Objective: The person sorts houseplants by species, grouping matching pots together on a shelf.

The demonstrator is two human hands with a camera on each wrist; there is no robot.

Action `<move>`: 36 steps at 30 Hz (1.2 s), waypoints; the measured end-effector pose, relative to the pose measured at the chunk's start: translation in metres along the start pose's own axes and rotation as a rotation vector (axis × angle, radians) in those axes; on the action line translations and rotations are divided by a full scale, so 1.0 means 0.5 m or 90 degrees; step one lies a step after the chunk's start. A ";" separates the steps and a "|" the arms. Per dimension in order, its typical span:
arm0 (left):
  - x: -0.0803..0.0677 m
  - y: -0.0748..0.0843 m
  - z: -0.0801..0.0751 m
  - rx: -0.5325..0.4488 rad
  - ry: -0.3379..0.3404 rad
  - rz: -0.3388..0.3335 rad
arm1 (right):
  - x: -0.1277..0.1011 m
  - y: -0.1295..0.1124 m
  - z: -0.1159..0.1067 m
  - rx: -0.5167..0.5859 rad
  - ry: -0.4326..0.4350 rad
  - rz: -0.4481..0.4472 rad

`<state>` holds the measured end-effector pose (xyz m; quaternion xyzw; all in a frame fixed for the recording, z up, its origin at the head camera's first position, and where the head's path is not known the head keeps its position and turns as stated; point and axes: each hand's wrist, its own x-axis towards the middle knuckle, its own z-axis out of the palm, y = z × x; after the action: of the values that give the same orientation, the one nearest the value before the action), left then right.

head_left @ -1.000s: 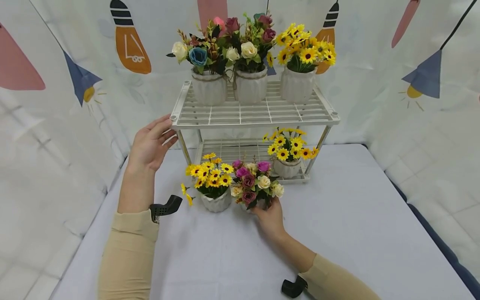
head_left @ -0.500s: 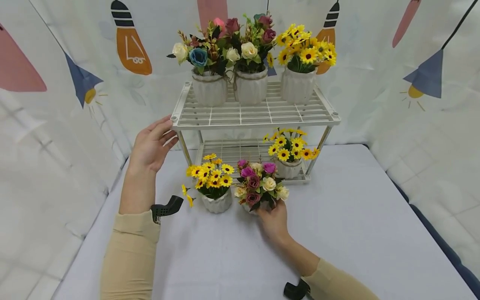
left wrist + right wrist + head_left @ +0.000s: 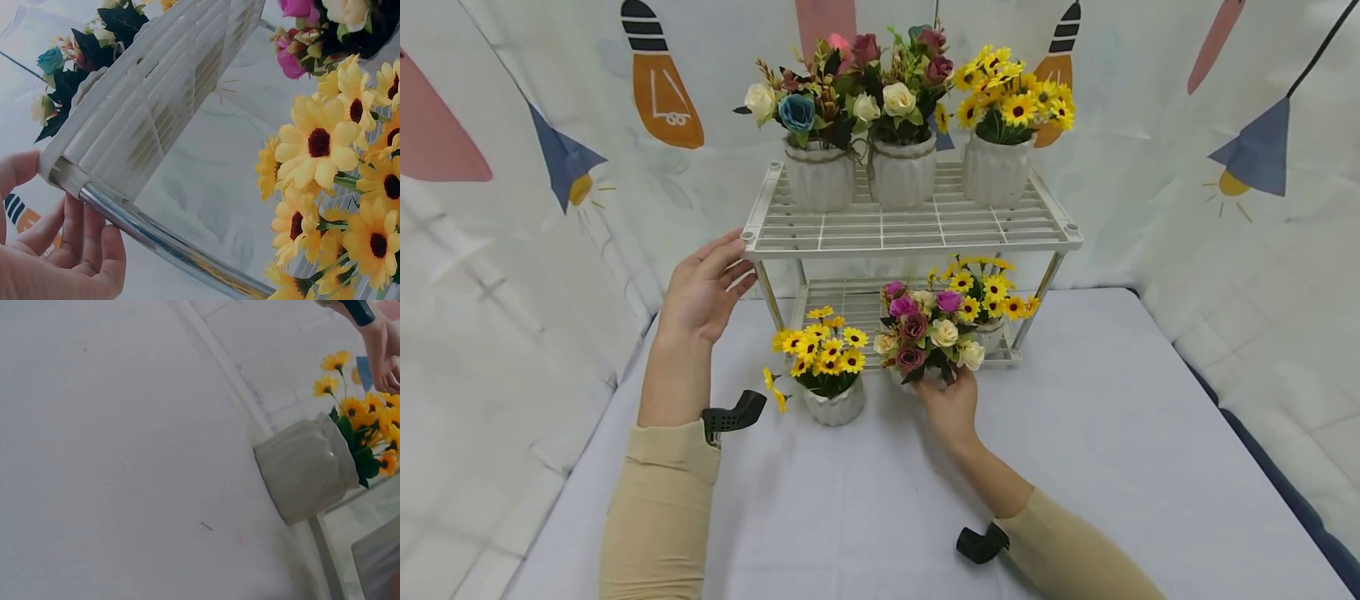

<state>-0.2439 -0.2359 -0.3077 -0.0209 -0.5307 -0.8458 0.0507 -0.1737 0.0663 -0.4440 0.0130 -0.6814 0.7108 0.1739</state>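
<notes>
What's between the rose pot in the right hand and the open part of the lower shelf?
Nothing visible. The right hand holds the rose pot at the front edge of the lower shelf. The sunflower pot on that shelf stands to its right, the sunflower pot on the table to its left.

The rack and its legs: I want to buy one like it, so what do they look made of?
The rack shelves look like matte white moulded plastic, judging by the thick slatted grid. The leg looks like polished metal tubing, mirror-bright. Both are likely, not certain.
</notes>
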 end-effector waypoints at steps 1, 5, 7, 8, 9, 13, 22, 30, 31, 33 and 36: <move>0.000 0.000 0.000 -0.001 0.000 0.001 | 0.010 0.013 0.004 0.003 0.004 -0.005; 0.000 0.000 0.000 -0.002 -0.002 0.003 | 0.045 0.065 0.023 -0.008 0.035 -0.016; 0.000 0.000 0.001 -0.001 -0.003 0.002 | 0.059 0.081 0.033 -0.007 0.048 -0.021; 0.000 0.000 0.001 0.001 -0.004 0.002 | 0.064 0.082 0.038 -0.006 0.055 -0.018; 0.000 0.000 0.001 0.000 -0.005 0.002 | 0.068 0.083 0.042 0.001 0.059 -0.018; 0.001 0.001 0.005 0.013 -0.002 0.003 | 0.084 0.096 0.057 0.003 0.075 -0.013; -0.003 0.000 0.008 0.027 0.006 -0.009 | 0.113 0.118 0.080 -0.034 0.116 -0.010; -0.004 0.002 0.002 0.031 0.000 -0.018 | 0.127 0.125 0.091 -0.033 0.124 -0.015; -0.004 0.003 0.001 0.031 0.000 -0.019 | 0.127 0.125 0.091 -0.034 0.120 -0.023; -0.004 0.006 -0.001 0.031 -0.002 -0.021 | 0.124 0.125 0.088 -0.039 0.107 -0.039; -0.003 0.011 -0.004 0.031 -0.008 -0.022 | 0.114 0.126 0.081 -0.050 0.075 -0.057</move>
<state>-0.2420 -0.2399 -0.3036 -0.0160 -0.5518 -0.8332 0.0330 -0.2528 0.0393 -0.4870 -0.0056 -0.6963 0.6744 0.2455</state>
